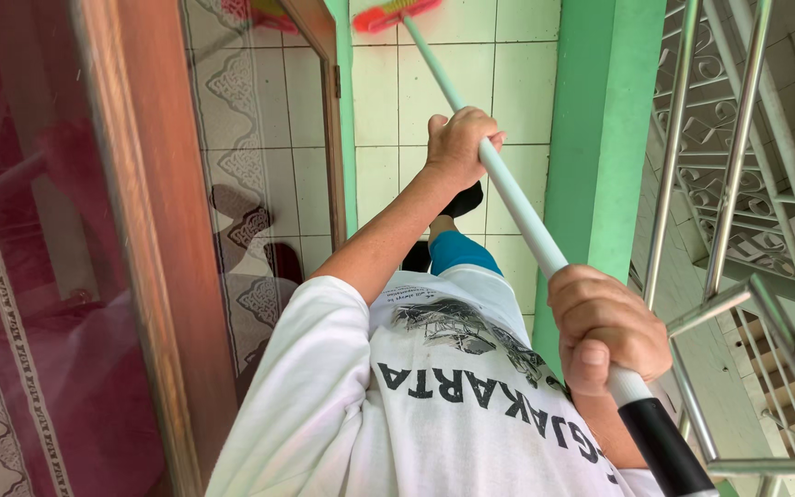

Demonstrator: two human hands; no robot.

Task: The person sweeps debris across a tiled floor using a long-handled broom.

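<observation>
I look straight down my white printed shirt at a tiled floor. Both hands grip a long pale green broom handle [517, 207] that slants from lower right to upper left. My left hand [457, 143] holds it halfway down, arm stretched forward. My right hand [604, 327] is wrapped around it close to me, just above the black grip end [664, 446]. The red and green broom head [396, 13] rests on the pale floor tiles at the top edge. My foot in a dark shoe [464, 199] and a blue trouser leg show below the left hand.
A green pillar [600, 138] rises right of the handle. Beyond it stand steel stair railings [738, 184] with patterned grilles. On the left a wooden door frame [154, 239] holds glass [29, 276] reflecting red patterned cloth. A narrow patterned tile strip [259, 166] runs beside the frame.
</observation>
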